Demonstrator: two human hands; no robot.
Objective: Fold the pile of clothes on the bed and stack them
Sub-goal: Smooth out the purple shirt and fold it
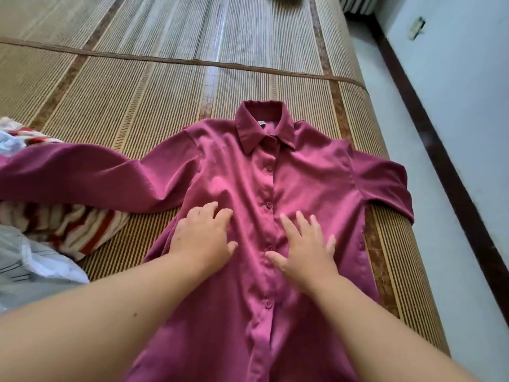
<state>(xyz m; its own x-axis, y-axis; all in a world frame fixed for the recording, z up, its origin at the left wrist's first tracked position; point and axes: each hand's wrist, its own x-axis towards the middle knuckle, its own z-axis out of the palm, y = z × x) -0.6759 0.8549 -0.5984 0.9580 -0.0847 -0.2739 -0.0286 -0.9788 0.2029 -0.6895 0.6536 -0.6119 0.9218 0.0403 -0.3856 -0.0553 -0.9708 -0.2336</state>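
Observation:
A magenta button-up shirt lies face up on the bamboo bed mat, collar away from me. Its one sleeve stretches out to the left over other clothes; the other sleeve lies bent at the mat's right edge. My left hand rests flat on the shirt front, left of the button strip, fingers slightly bent. My right hand presses flat on the shirt to the right of the buttons, fingers spread. Neither hand grips the cloth.
A red-and-cream striped garment and a pale blue-white garment lie heaped at the left. The mat's right edge drops to a grey floor with a dark skirting board along the wall.

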